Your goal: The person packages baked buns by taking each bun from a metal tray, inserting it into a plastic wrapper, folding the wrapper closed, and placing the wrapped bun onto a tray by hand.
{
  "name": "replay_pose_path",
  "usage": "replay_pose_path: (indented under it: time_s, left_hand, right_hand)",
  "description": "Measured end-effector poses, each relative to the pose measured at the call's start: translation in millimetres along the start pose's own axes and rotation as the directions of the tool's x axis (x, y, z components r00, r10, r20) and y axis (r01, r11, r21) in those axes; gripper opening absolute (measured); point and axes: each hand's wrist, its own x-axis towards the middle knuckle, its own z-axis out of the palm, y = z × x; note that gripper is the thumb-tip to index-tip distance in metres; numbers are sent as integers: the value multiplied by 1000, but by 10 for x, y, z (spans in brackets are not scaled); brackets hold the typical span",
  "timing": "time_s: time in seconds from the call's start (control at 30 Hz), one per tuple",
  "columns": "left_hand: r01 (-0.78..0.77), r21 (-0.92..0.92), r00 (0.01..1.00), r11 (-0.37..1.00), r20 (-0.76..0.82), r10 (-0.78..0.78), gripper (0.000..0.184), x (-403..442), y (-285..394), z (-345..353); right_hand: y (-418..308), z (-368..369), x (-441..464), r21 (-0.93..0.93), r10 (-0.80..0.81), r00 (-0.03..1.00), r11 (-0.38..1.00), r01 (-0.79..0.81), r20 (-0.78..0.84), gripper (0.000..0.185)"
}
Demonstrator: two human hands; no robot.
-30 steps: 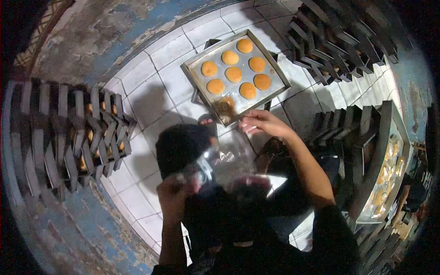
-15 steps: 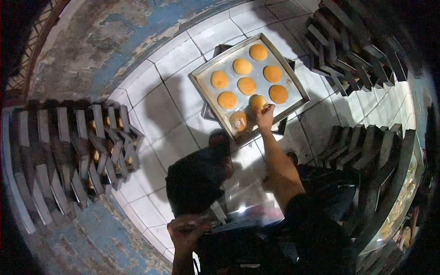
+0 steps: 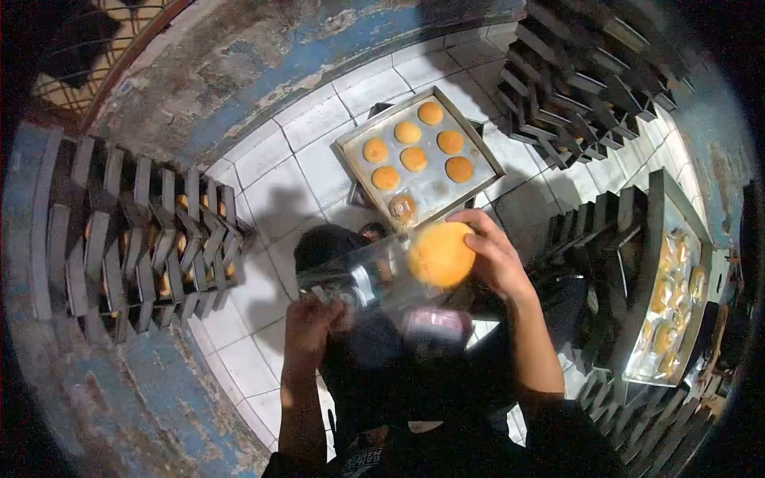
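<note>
My right hand [image 3: 504, 256] grips a round golden bun [image 3: 442, 255] by its right edge, raised over my lap. My left hand [image 3: 315, 323] is closed on a clear plastic bag [image 3: 343, 279], whose mouth lies beside or partly around the bun; the exact overlap is blurred. Beyond them sits a square metal tray [image 3: 500, 171] with several golden buns [image 3: 413, 158] in rows. At the tray's near corner, one bun [image 3: 402, 209] looks wrapped in clear plastic with a label.
Stacked dark trays [image 3: 151, 231] stand at left, with more stacks [image 3: 574, 88] at upper right and right. A tilted tray [image 3: 637, 374] of wrapped buns rests atop the right stack. White tiles [image 3: 279, 187] cover the floor beside a peeling blue wall [image 3: 279, 48].
My right hand has lifted a bun from the tray and brought it back toward my body. My left hand has raised the plastic bag to meet it. The view has shifted.
</note>
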Motion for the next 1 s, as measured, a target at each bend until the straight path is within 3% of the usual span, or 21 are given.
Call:
replay_pose_path:
  time_s: [0.03, 0.07, 0.1, 0.17, 0.27, 0.33, 0.37, 0.43, 0.47, 0.5, 0.6, 0.63, 0.7, 0.73, 0.8, 0.9, 0.97, 1.0]
  left_hand:
    - [15, -20, 999, 1000, 44, -14, 21, -35, -22, -19]
    - [19, -123, 998, 992, 59, -12, 9, -102, -43, -12]
    - [14, -129, 998, 992, 65, -5, 9, -168, -25, 16]
    - [17, 41, 996, 999, 86, -20, 15, -306, 30, 60]
    - [-12, 31, 994, 999, 111, 8, 22, -424, -54, 82]
    - [-3, 72, 994, 997, 113, -5, 26, -524, -60, 156]
    - [-6, 71, 993, 997, 114, -3, 26, -579, -45, 180]
    - [63, 49, 961, 997, 268, -74, 42, -666, -20, 207]
    - [129, 80, 903, 989, 402, -150, 62, -673, 12, 106]
    - [129, 77, 904, 989, 400, -149, 62, -658, 50, 64]
    - [101, 305, 709, 947, 646, -284, 73, -619, 143, -35]
    - [110, 296, 717, 949, 638, -282, 73, -609, 149, 0]
    - [-2, 282, 454, 960, 855, -250, 65, -595, 182, 143]
    - [33, 283, 492, 959, 830, -262, 56, -662, 270, 150]
    - [-3, 291, 495, 957, 832, -251, 54, -697, 285, 145]
    - [-77, 306, 487, 949, 842, -232, 48, -730, 208, 157]
    - [-120, 311, 477, 943, 851, -220, 45, -742, 182, 172]
    - [-118, 299, 486, 947, 849, -208, 45, -751, 196, 180]
  right_hand:
    - [-85, 98, -161, -7, -8, 1000, 1000, 8, -1, 38]
    - [-173, 221, -311, 80, 16, 1000, 997, -17, 20, 41]
    - [-219, 296, -432, 165, 38, 998, 985, -45, 43, 43]
    - [-225, 341, -604, 105, 20, 999, 994, -25, 45, 49]
    - [-212, 446, -801, 189, -94, 989, 979, 71, 115, 55]
    - [-223, 532, -922, -115, -240, 951, 957, 265, 194, 64]
    - [-295, 614, -974, -116, -242, 951, 957, 267, 195, 64]
    - [-484, 780, -1050, -583, -124, 952, 766, 272, 281, 74]
    - [-469, 757, -1062, -601, -147, 942, 737, 307, 302, 79]
    - [-522, 744, -1109, -602, -144, 942, 737, 307, 304, 79]
    - [-762, 857, -1220, -631, 58, 900, 732, 257, 433, 63]
    - [-702, 900, -1209, -643, 41, 874, 694, 323, 484, 61]
    - [-801, 1047, -1229, -689, 100, 859, 647, 327, 502, 60]
    - [-823, 1060, -1234, -689, 98, 856, 643, 335, 507, 60]
    - [-853, 1043, -1278, -730, -82, 808, 383, 566, 583, 57]
    - [-888, 1119, -1352, -723, 21, 777, 382, 576, 630, 52]
    - [-928, 1090, -1327, -684, 8, 731, 360, 635, 683, 49]
    - [-1010, 1109, -1328, -706, 88, 732, 361, 609, 676, 47]
